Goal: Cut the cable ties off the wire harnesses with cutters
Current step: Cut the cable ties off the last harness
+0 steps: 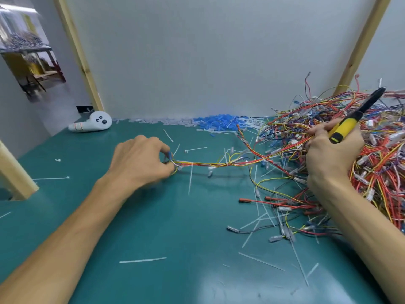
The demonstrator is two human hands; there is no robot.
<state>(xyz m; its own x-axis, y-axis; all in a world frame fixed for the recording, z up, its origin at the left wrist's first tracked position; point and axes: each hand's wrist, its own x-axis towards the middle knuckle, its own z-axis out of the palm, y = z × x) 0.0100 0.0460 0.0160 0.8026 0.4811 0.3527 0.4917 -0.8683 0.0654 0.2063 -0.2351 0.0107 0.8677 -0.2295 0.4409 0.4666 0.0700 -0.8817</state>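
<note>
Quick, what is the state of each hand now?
Left hand: pinches the end of a harness.
Right hand: grips the cutters.

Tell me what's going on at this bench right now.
A person holds one wire harness stretched out from the tangled wire pile on the green table. The left hand pinches the harness's free end; the right hand, at the pile's edge, holds yellow-handled cutters, blades pointing up and away from the wires. No cut is under way. Loose white cable ties lie scattered on the table.
</note>
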